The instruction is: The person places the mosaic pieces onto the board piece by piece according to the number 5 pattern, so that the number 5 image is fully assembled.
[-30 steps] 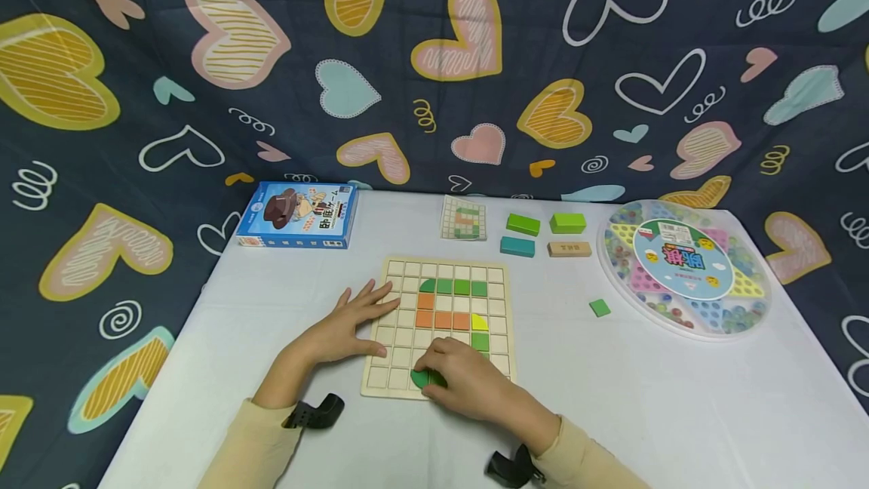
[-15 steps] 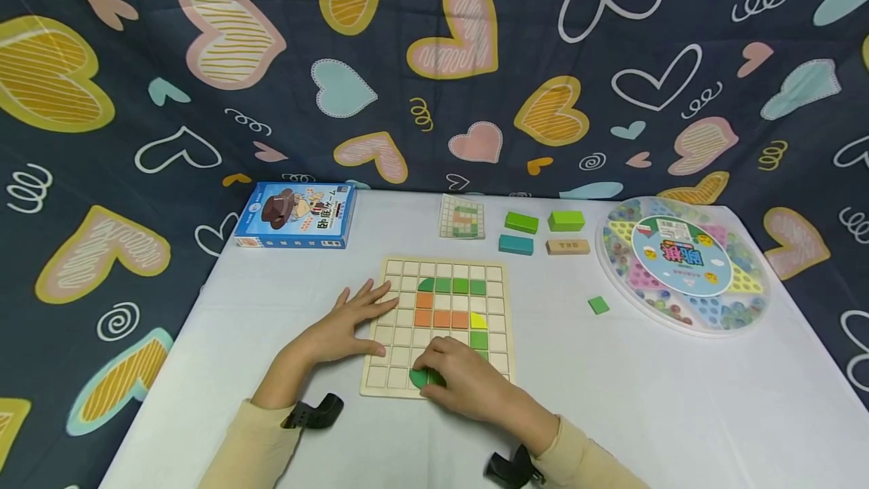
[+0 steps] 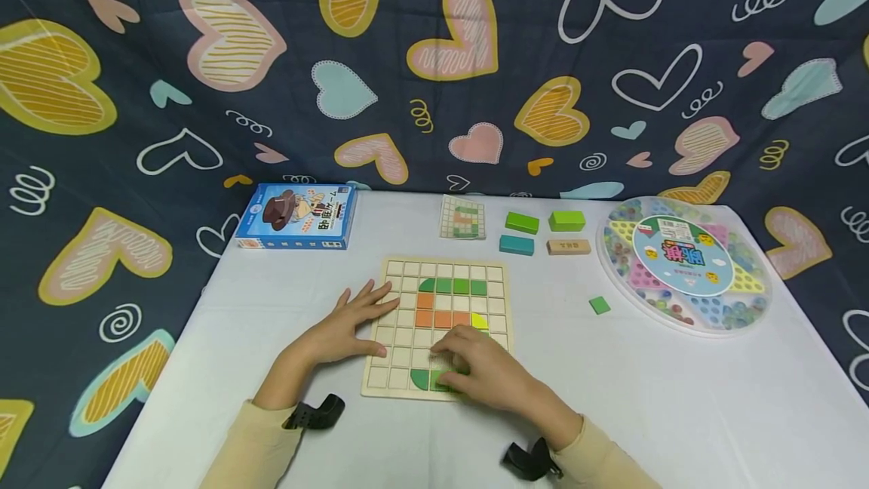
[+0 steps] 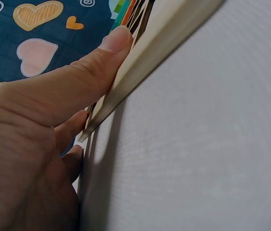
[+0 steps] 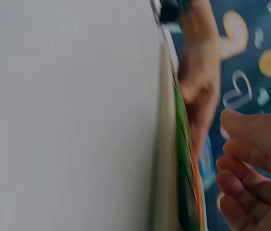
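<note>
The left hand [image 3: 346,330] lies flat on the board [image 3: 397,379] on the desk [image 3: 645,398]. The right hand [image 3: 485,372] hovers, fingers loose, over green tiles [image 3: 421,379] in the bottom row. Tiles look light, stiff and smooth; pinch their edges.

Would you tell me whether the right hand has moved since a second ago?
Yes. The right hand shifted right along the wooden grid board, uncovering the green quarter-round piece.

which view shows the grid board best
The head view: the whole board from above, its green, orange and yellow tiles visible, both hands on it. The left wrist view shows only its edge beside a thumb; the right wrist view a blurred edge.
</note>
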`<state>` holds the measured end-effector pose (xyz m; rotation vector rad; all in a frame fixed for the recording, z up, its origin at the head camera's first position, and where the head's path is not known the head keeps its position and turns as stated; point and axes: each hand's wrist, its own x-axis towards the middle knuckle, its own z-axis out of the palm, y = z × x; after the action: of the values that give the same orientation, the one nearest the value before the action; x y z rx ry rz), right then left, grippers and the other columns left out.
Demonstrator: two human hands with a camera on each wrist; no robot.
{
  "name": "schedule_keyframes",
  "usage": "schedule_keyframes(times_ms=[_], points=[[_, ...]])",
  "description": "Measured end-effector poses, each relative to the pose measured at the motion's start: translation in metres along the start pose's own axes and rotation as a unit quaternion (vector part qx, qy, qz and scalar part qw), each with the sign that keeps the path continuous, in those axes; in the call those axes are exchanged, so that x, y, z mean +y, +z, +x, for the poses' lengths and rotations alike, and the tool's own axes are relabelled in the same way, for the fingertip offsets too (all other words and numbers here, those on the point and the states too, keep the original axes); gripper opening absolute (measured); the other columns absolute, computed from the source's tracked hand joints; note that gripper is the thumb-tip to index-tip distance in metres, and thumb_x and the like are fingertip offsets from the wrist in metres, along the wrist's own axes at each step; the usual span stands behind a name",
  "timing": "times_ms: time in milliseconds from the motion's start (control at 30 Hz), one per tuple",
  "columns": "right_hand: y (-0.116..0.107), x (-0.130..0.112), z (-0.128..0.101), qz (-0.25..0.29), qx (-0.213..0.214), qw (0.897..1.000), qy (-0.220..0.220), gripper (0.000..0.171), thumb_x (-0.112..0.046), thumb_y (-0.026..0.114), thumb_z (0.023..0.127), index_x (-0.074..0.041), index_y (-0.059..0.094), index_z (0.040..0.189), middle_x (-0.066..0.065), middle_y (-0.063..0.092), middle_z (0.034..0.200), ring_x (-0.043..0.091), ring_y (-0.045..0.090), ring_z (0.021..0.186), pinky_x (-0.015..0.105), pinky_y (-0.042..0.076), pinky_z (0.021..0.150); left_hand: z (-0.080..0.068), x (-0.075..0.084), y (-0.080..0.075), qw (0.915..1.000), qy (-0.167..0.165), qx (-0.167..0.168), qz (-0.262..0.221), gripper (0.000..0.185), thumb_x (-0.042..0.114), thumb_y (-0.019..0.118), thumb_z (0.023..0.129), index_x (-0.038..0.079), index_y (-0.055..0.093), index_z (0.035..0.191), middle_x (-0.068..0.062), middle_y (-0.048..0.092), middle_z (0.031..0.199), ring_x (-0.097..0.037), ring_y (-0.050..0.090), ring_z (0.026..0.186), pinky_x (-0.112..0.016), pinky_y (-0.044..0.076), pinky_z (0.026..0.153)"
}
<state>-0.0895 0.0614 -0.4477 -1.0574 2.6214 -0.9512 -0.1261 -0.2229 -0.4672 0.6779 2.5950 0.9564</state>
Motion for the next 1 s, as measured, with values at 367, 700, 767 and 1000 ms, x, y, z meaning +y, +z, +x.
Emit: schedule_keyframes(times_ms=[367,700,767,1000], points=[[-0.06,0.073,-0.06,-0.03,0.15,0.986,0.063,0.039,-0.016,0.078,0.077,-0.01,0.066,0.113,-0.004,0.064,0.109,0.015,0.062,0.1,0.035,0.052,0.086,0.001,0.001,0.0,1.0,-0.006,-0.004,-0.002,0.08,0.041,0.077,0.074,0.018,0.044,0.143,-0.008,0.022,0.158,-0.036,0.004,0.147,-0.058,-0.006,0.115],[-0.104,0.131,-0.101,-0.07,0.179,0.963,0.189,0.038,-0.015,0.073,0.083,-0.002,0.062,0.118,0.012,0.065,0.11,0.028,0.062,0.097,0.032,0.051,0.081,-0.001,0.0,0.0,1.0,-0.003,-0.002,0.0,0.08,0.042,0.076,0.074,0.017,0.043,0.143,-0.008,0.022,0.158,-0.036,0.004,0.147,-0.059,-0.006,0.115],[-0.109,0.137,-0.102,-0.069,0.173,0.962,0.201,0.04,-0.014,0.072,0.084,-0.001,0.061,0.119,0.014,0.064,0.109,0.03,0.062,0.097,0.032,0.052,0.08,-0.001,0.0,0.0,1.0,-0.001,-0.002,0.0,0.08,0.042,0.076,0.074,0.017,0.043,0.143,-0.008,0.022,0.158,-0.036,0.004,0.147,-0.059,-0.006,0.115],[-0.114,0.15,-0.098,-0.066,0.146,0.962,0.222,0.036,-0.003,0.067,0.082,0.001,0.063,0.117,0.018,0.063,0.106,0.027,0.06,0.092,0.031,0.05,0.074,0.0,-0.002,0.001,1.0,0.0,-0.001,-0.001,0.081,0.042,0.076,0.074,0.018,0.043,0.144,-0.007,0.022,0.158,-0.035,0.003,0.147,-0.059,-0.007,0.115]])
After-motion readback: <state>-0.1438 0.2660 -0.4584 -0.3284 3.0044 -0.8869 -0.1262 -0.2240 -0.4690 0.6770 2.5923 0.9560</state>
